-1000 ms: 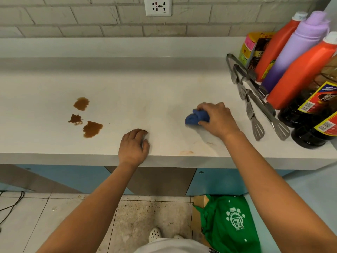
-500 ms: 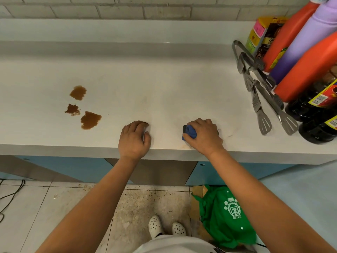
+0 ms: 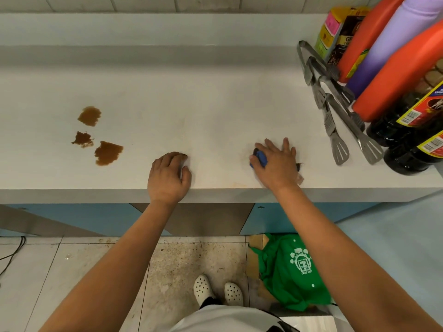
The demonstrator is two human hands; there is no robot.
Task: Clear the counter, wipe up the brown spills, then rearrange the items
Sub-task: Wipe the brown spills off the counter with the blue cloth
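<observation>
Three brown spills (image 3: pixel 107 153) lie on the white counter (image 3: pixel 203 111) at the left. My right hand (image 3: pixel 275 165) presses a blue cloth (image 3: pixel 260 159) flat on the counter near its front edge, right of centre; only a corner of the cloth shows under the palm. My left hand (image 3: pixel 169 177) rests on the counter's front edge with fingers curled and nothing in it, to the right of the spills.
Metal tongs (image 3: pixel 335 116) lie at the right. Behind them stand orange bottles (image 3: pixel 402 75), a purple bottle (image 3: pixel 393 41), dark sauce bottles (image 3: pixel 412 140) and a snack packet (image 3: pixel 340 32). A green bag (image 3: pixel 292 271) sits on the floor below.
My right hand slid the cloth toward the front edge, then a little right, and its fingers have spread flat over it. The left hand has stayed put. The camera tilted down.
</observation>
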